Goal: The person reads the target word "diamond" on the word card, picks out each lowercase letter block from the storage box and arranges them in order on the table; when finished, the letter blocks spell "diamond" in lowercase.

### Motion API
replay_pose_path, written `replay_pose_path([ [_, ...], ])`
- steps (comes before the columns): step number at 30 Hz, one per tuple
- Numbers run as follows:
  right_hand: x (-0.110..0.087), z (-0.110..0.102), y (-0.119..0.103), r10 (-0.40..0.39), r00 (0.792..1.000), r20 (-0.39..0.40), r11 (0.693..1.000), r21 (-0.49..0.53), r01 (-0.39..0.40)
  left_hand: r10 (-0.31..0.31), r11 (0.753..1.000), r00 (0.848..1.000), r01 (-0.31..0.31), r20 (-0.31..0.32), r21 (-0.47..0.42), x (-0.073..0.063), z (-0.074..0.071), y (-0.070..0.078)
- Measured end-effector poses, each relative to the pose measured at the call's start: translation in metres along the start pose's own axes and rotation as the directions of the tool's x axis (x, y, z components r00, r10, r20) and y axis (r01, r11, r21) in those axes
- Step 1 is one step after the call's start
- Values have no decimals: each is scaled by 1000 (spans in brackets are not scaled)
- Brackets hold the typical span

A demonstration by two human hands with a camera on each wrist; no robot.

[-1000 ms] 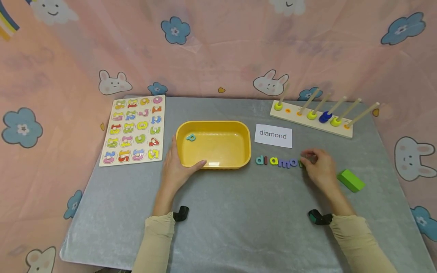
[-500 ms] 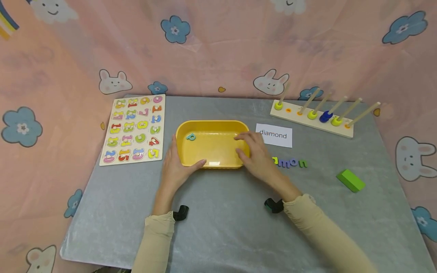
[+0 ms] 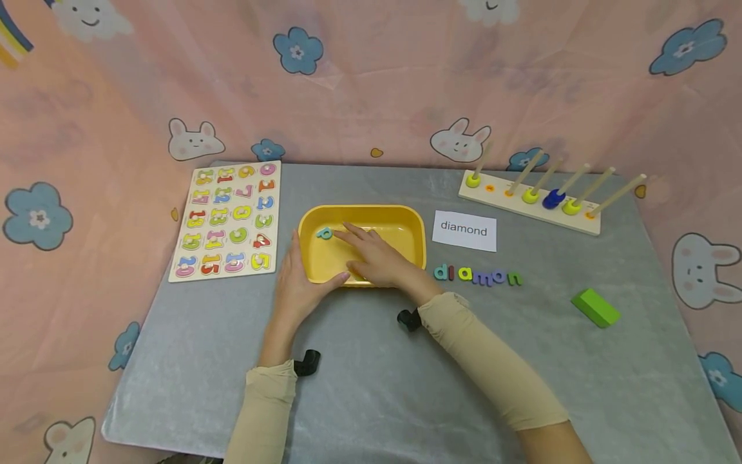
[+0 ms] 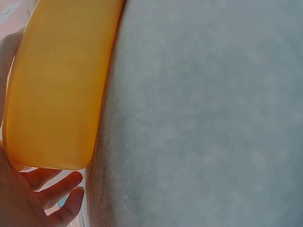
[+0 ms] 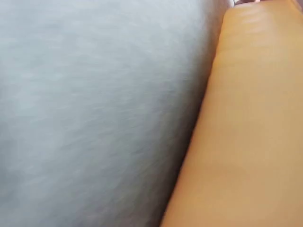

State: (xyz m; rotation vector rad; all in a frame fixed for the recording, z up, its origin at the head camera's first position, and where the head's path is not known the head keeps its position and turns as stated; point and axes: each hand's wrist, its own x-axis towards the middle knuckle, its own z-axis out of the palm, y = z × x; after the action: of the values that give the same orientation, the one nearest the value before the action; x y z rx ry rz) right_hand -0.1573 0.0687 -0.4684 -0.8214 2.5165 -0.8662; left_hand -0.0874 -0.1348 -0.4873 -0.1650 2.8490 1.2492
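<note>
A yellow plastic tray (image 3: 406, 212) sits mid-table with a small teal magnetic letter (image 3: 324, 233) in its left part. My left hand (image 3: 298, 280) holds the tray's near left corner, thumb along the front rim and fingers along the left side. In the left wrist view, its fingers (image 4: 61, 189) show beyond the tray's end. Over the tray reaches my right hand (image 3: 377, 258), fingers spread and fingertips just right of the teal letter, holding nothing visible. Right of the tray, a row of coloured letters (image 3: 481, 276) reads "diamon", below a white card (image 3: 465, 231) printed "diamond".
A wooden number puzzle board (image 3: 226, 222) lies at the left. At the back right stands a peg board (image 3: 530, 200) with yellow and blue rings on upright rods. A green block (image 3: 596, 307) rests at the right on the grey cloth (image 3: 359, 386).
My right hand has let go of the green "n" at the end of the row and moved left over the tray. The left hand has stayed on the tray.
</note>
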Motion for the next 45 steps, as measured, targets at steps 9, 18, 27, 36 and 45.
replay_pose_path([
  [9, 18, 10, -2, 3, 998, 69, 981, -194, 11, 1, 1000, 1000, -1, 8, 5, -1, 0, 0],
  [18, 19, 6, -10, 36, 998, 57, 961, -275, -19, -11, 1000, 1000, 11, 3, -13, -1, -1, 2],
  [27, 27, 7, -11, 43, 998, 40, 965, -261, -31, -12, 1000, 1000, 12, 10, -9, -1, -1, 2],
  [36, 31, 3, -13, 46, 998, -35, 966, -255, -54, -5, 1000, 1000, 5, 4, -23, -2, -1, 2],
  [45, 9, -10, -8, 2, 992, -122, 993, -115, -16, 2, 1000, 1000, -2, -8, -22, -1, 0, 1],
])
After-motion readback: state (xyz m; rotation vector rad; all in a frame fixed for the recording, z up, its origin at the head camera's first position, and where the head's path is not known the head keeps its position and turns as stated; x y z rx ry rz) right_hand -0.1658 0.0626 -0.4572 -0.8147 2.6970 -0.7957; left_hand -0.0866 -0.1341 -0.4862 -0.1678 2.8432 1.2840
